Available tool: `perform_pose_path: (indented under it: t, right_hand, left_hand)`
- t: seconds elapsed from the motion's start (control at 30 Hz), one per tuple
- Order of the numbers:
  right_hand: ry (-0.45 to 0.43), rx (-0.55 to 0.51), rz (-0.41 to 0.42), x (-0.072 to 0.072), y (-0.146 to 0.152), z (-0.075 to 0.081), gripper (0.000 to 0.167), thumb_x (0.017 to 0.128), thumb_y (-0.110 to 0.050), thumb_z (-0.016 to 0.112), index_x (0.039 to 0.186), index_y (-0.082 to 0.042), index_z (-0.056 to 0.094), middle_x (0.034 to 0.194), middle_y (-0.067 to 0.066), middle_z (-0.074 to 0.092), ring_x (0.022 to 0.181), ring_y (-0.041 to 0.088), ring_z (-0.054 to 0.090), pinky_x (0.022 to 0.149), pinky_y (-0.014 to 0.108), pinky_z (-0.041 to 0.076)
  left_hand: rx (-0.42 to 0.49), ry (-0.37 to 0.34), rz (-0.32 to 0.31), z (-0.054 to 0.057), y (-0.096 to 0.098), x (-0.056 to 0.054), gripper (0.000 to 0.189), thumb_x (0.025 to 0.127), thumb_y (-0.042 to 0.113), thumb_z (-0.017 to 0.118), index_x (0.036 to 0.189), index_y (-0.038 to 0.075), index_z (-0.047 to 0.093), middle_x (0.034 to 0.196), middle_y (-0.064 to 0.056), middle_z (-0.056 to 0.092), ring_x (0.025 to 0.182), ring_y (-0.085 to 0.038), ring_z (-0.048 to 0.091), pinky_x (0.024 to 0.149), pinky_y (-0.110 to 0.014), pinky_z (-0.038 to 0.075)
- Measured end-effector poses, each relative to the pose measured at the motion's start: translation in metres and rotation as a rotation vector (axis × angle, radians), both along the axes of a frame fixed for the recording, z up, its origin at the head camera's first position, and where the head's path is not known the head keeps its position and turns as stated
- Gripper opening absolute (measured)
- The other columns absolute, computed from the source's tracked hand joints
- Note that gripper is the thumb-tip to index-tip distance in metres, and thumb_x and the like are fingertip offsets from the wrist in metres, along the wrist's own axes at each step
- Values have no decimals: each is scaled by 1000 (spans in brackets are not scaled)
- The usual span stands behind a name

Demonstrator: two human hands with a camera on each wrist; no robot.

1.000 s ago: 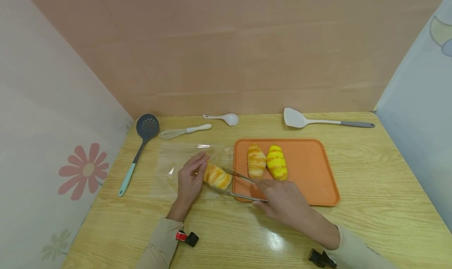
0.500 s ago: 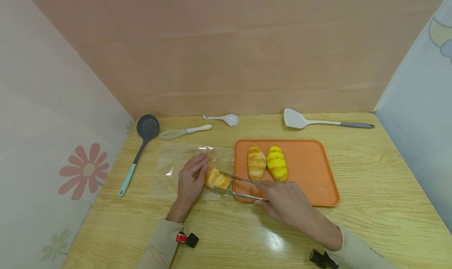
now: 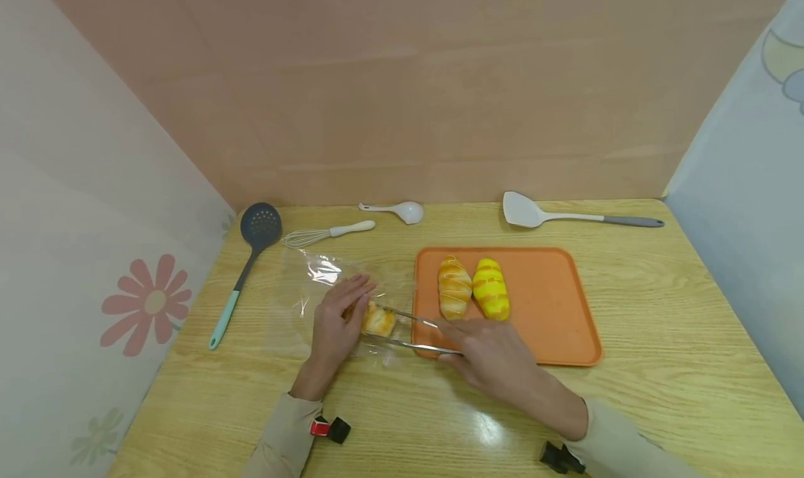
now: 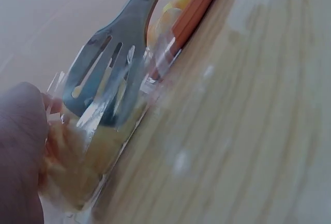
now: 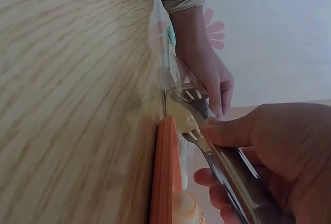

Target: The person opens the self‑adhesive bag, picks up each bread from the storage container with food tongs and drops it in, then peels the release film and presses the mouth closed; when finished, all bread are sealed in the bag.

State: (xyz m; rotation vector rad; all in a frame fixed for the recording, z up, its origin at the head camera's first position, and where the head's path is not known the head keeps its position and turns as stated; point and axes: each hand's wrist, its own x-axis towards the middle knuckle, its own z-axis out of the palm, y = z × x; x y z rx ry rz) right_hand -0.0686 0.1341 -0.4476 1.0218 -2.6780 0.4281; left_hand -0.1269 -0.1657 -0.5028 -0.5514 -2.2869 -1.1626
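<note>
In the head view my right hand [image 3: 493, 356] grips metal food tongs [image 3: 414, 347]. Their slotted ends [image 4: 106, 74] lie on both sides of a golden bread roll [image 3: 380, 320], which is inside a clear plastic bag [image 3: 295, 296]. My left hand [image 3: 339, 317] pinches the bag's mouth next to the roll and hides part of it. Seen from the right wrist, the thumb of my right hand [image 5: 295, 151] lies along one tong arm. An orange tray [image 3: 546, 303] stands right of the bag, bearing a drizzled bread roll [image 3: 454, 287] and a yellow bread roll [image 3: 491, 289].
Along the back of the wooden table [image 3: 402, 422] lie a whisk [image 3: 329, 233], a white ladle [image 3: 402, 211] and a white turner [image 3: 527, 211] with a grey handle. A dark skimmer [image 3: 259, 234] lies at the left. Walls rise behind and at both sides.
The tongs have moved left, pushing the bread roll deeper into the bag and under my left hand, so less of it shows. My left hand has stayed nearly in place.
</note>
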Motion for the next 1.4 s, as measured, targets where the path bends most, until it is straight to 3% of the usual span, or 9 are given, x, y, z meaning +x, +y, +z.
perform_pose_path:
  t: [0.17,0.33,0.5,0.73,0.87,1.0,1.1,1.4]
  right_hand:
    - [-24,12,0,-3,-8,-2,59,91,-37,93,140,-8,77,114,1,84,82,16,77,59,29,58]
    - [-50,16,2,-5,-11,-1,63,91,-39,94,142,-9,75,119,5,83,79,15,75,56,26,54]
    - [-110,17,-10,-5,-6,1,65,88,-40,96,141,-8,75,112,4,83,68,7,62,50,20,43]
    - [-172,4,13,-8,1,2,56,93,-36,92,139,-8,76,119,7,83,57,-1,42,44,17,33]
    - [-161,-4,12,-10,1,-1,53,94,-34,91,139,-11,78,124,7,83,62,2,55,47,18,37]
    - [-119,-11,13,-11,-2,-6,53,94,-36,91,141,-15,78,126,4,82,82,13,76,53,23,50]
    - [-88,-16,22,-11,-4,-10,56,94,-36,91,143,-14,76,123,4,83,89,17,79,59,27,57]
    - [-75,-12,31,-11,-7,-12,58,95,-36,90,145,-12,73,123,5,83,91,20,80,63,32,62]
  left_hand:
    - [-35,48,-15,-2,-1,0,19,100,0,77,117,0,85,132,-18,79,127,-42,74,118,-60,51]
    - [-50,46,3,-2,-2,0,18,101,1,76,117,0,85,132,-19,78,126,-43,74,117,-62,51]
    - [-50,34,21,-1,-3,-1,18,102,0,76,118,0,84,132,-17,79,126,-42,74,116,-61,53]
    - [-37,33,28,-2,-5,-1,17,102,2,77,117,1,85,131,-15,80,126,-40,74,113,-60,55]
    - [-17,21,43,0,-3,0,16,102,2,77,116,0,85,130,-15,80,126,-40,75,114,-57,54]
    - [2,22,56,2,-1,1,16,102,1,76,115,-1,85,128,-16,81,125,-41,75,115,-59,54]
    - [18,27,67,5,1,2,15,102,0,76,114,-1,85,126,-16,81,124,-42,75,116,-61,53]
    - [13,53,61,12,2,8,15,101,-1,77,114,1,85,127,-16,81,123,-41,76,110,-61,56]
